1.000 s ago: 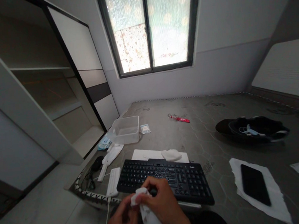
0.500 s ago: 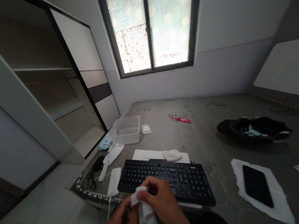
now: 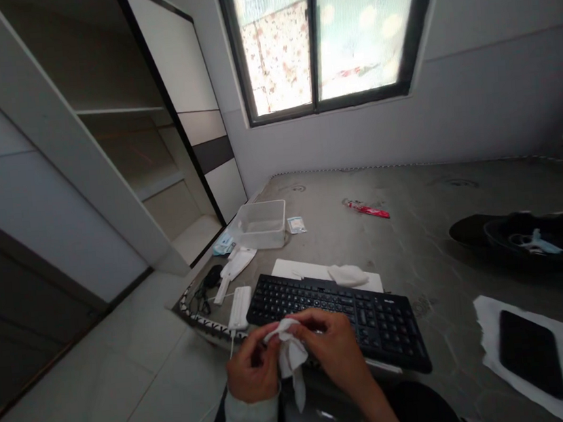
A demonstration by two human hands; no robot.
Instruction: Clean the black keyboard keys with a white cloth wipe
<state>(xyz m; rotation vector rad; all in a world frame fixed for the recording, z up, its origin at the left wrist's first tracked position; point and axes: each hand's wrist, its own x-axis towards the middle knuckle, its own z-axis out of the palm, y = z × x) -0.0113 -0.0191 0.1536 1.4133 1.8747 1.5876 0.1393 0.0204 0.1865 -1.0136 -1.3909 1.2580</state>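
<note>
Both my hands pinch a crumpled white wipe [image 3: 290,355] just in front of the black keyboard [image 3: 337,311]. My left hand [image 3: 251,371] is closed on the wipe's left side. My right hand [image 3: 335,347] is closed on its right side, fingers over the keyboard's near edge. A tail of the wipe hangs down between my wrists. The keyboard lies on the grey mattress [image 3: 412,239], partly on a white sheet [image 3: 291,270] with another crumpled wipe [image 3: 349,275] on it.
A clear plastic tub [image 3: 262,224], small packets [image 3: 296,225], a white brush [image 3: 232,271], a white flat device [image 3: 239,308] and a black cable [image 3: 204,290] lie left of the keyboard. A black phone [image 3: 528,353] rests on white paper at right. A black cap [image 3: 525,235] and a red wrapper [image 3: 367,210] lie farther back.
The camera has swung left and down, so everything sits further right in view. My hands have risen in the picture, still working the wipe; my left sleeve now shows.
</note>
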